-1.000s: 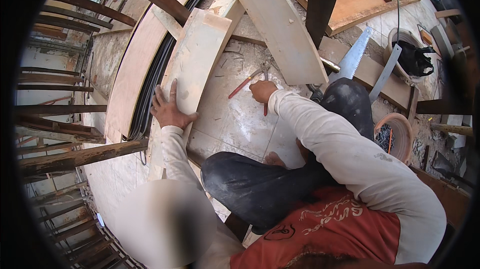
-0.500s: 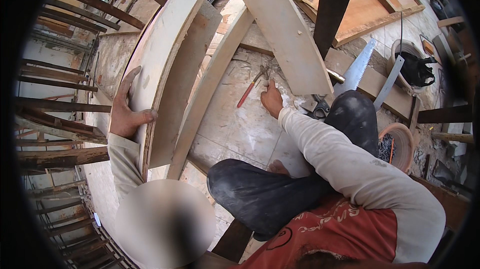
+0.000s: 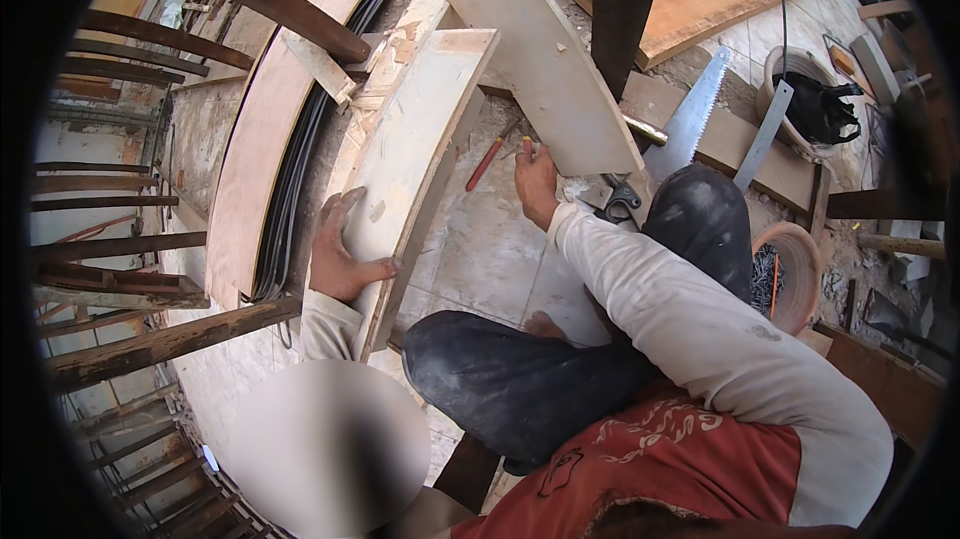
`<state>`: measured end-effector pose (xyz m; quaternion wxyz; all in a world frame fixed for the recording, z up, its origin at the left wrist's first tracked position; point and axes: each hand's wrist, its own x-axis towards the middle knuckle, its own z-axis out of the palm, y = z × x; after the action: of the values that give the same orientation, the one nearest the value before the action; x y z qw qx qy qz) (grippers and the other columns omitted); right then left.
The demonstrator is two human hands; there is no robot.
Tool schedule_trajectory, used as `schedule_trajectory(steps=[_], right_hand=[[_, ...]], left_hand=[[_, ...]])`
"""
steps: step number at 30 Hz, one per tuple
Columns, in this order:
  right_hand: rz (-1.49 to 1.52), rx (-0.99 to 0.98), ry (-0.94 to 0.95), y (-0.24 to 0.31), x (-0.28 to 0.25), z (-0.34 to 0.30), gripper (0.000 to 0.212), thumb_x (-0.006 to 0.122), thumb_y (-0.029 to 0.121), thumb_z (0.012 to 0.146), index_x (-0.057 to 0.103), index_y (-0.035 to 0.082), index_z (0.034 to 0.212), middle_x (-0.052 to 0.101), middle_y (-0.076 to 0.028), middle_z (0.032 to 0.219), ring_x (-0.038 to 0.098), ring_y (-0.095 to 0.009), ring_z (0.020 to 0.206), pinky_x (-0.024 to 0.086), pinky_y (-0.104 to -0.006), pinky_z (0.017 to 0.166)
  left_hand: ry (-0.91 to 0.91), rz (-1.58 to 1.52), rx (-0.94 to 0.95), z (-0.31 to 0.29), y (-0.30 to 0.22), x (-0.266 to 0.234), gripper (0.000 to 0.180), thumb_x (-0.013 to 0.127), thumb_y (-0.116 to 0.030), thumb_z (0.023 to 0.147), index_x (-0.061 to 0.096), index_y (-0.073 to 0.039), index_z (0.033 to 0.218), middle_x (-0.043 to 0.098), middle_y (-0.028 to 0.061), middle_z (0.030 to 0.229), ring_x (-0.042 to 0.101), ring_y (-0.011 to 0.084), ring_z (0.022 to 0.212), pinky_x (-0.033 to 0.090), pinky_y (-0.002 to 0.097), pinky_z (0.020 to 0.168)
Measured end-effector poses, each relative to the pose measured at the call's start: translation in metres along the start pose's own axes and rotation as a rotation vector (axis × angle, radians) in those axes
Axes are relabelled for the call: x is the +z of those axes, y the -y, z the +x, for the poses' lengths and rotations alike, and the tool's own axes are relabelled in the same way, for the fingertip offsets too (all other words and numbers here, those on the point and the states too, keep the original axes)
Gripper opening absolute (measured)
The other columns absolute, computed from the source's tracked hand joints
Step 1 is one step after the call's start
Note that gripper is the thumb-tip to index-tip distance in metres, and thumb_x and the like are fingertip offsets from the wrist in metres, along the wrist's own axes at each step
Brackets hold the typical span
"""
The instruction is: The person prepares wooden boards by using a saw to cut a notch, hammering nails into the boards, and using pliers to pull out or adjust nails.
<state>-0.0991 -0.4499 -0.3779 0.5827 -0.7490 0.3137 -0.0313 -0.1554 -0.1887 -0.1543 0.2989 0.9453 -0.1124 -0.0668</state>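
My left hand grips a pale, dusty wooden board, its fingers spread over the face and its thumb at the right edge. The board slopes up and away from me, left of my bent knee. On the tiled floor, my right hand is closed round one red handle of a pair of pincers. The other red handle lies apart from it to the left. Beyond the right hand, another pale board slants across and comes close to my fingers. Grey-handled snips lie beside my right knee.
Right of my knee are a handsaw blade, a narrower metal blade, a tub of nails and a bucket with a black bag. Black rods lie along a plywood strip. A wooden frame panel stands behind.
My left hand has brought the board to the right, uncovering the black rods and plywood strip. My right hand has closed on a pincer handle, and the pincers' handles have spread wider.
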Motion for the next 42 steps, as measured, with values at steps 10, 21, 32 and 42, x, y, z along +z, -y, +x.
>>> schedule_trajectory(steps=[10,21,32,42], right_hand=[[0.314,0.408,0.471,0.077,-0.024,0.017,0.016,0.054,0.013,0.094,0.053,0.001,0.105,0.051,-0.005,0.077,0.039,-0.011,0.05,0.031,-0.0266,0.041],[0.195,-0.15,0.491,0.173,-0.095,-0.024,0.048,0.049,0.006,0.09,0.051,0.0,0.137,0.053,-0.005,0.083,0.048,-0.009,0.065,0.039,-0.0246,0.057],[0.0,-0.923,0.328,0.268,-0.134,0.006,0.048,0.053,0.003,0.096,0.046,-0.001,0.143,0.065,-0.015,0.118,0.063,-0.021,0.087,0.05,-0.0319,0.072],[-0.564,-1.693,0.472,0.265,0.073,0.111,0.04,0.062,0.019,0.095,0.057,0.018,0.136,0.063,-0.012,0.113,0.065,-0.033,0.095,0.053,-0.0406,0.079]], left_hand=[[-0.115,0.13,-0.13,-0.026,0.051,0.051,0.114,0.088,-0.036,0.039,0.05,-0.018,0.144,0.034,0.0305,0.152,0.035,0.0485,0.138,0.028,0.0542,0.115],[-0.036,0.144,-0.14,-0.012,0.048,0.037,0.119,0.086,-0.033,0.034,0.049,-0.017,0.145,0.031,0.0269,0.155,0.034,0.0457,0.14,0.029,0.0523,0.115],[-0.044,0.142,-0.169,-0.005,0.037,0.039,0.114,0.088,-0.037,0.037,0.05,-0.024,0.144,0.028,0.0251,0.156,0.031,0.0461,0.139,0.028,0.0535,0.114],[-0.068,0.266,-0.209,-0.018,0.023,0.048,0.115,0.09,-0.042,0.039,0.049,-0.029,0.145,0.031,0.0229,0.155,0.032,0.0439,0.139,0.026,0.0512,0.116]])
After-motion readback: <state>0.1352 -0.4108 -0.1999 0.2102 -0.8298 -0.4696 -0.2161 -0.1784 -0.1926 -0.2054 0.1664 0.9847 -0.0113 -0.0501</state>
